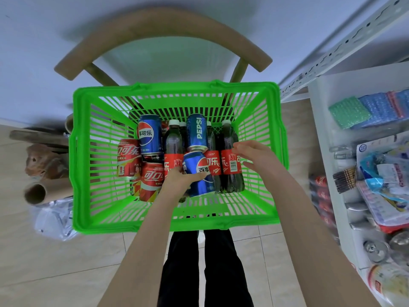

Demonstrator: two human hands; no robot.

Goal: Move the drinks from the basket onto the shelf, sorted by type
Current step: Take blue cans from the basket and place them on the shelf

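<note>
1. The basket [177, 222] is still full — the first picks are judged to be in hand.
2. A Pepsi can [199, 173] at the basket's middle is gripped by the left hand [179, 180].
3. The right hand [252, 156] is spread open against a cola bottle [230, 165] beside it.
4. A lift toward the shelf [323, 151], right of the basket, is called for next.
</note>
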